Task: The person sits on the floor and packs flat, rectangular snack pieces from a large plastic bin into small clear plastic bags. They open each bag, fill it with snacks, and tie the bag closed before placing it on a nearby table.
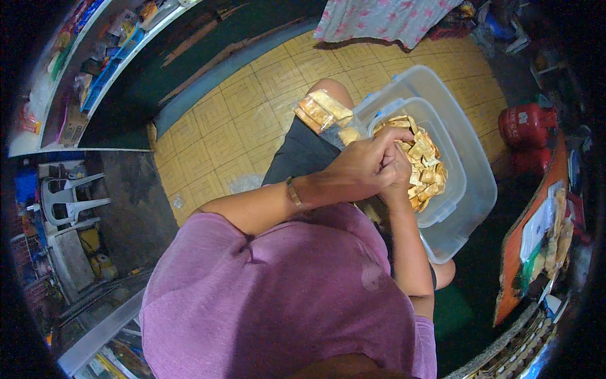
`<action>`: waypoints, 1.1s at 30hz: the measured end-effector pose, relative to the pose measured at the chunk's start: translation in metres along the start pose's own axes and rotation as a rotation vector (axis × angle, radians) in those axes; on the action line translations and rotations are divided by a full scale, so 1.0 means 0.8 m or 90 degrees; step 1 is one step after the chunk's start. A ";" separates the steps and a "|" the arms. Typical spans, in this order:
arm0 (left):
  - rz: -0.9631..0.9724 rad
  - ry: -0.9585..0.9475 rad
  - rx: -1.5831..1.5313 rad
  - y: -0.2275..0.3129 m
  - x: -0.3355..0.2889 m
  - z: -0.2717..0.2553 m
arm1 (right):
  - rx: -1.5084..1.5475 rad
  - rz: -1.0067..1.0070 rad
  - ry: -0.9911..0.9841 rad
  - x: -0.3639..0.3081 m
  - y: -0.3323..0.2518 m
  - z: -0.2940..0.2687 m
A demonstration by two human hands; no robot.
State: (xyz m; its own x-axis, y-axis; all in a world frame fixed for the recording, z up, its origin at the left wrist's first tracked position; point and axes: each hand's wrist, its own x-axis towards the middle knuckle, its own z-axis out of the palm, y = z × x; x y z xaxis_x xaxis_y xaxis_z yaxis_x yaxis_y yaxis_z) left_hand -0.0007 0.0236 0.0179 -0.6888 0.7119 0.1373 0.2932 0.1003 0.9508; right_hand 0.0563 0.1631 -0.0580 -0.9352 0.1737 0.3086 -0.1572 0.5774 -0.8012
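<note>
My left hand and my right hand meet over the near left side of a translucent plastic bin. Both are closed with the fingers pressed together. Whatever they hold is hidden between them. Beneath and beyond them, golden, flat, cracker-like pieces fill much of a smaller clear tub, which sits inside the larger bin. Left of the bin, clear packets of similar pieces rest by my left knee. One more pale golden piece or packet lies close to my left hand.
Yellow patterned flooring spreads ahead, with a crumpled clear plastic bag on it. Red gas cylinders stand right, beyond an orange-brown board. A white plastic chair and stocked shelves are left. Floral cloth hangs ahead.
</note>
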 end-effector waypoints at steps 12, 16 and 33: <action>-0.006 0.004 -0.103 -0.010 -0.016 -0.004 | 0.589 0.189 0.030 -0.021 0.013 0.043; 0.039 0.009 -0.084 -0.017 -0.022 -0.002 | 0.487 0.206 -0.002 -0.031 0.012 0.047; 0.008 -0.026 -0.195 -0.024 -0.016 0.006 | 0.319 0.234 -0.031 -0.026 0.014 0.026</action>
State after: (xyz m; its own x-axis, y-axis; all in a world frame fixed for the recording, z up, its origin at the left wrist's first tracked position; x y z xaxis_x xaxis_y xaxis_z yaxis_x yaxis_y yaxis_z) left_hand 0.0055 0.0162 -0.0037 -0.6572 0.7398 0.1438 0.0834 -0.1182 0.9895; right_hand 0.0674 0.1494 -0.0843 -0.9681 0.2463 -0.0466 0.0583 0.0402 -0.9975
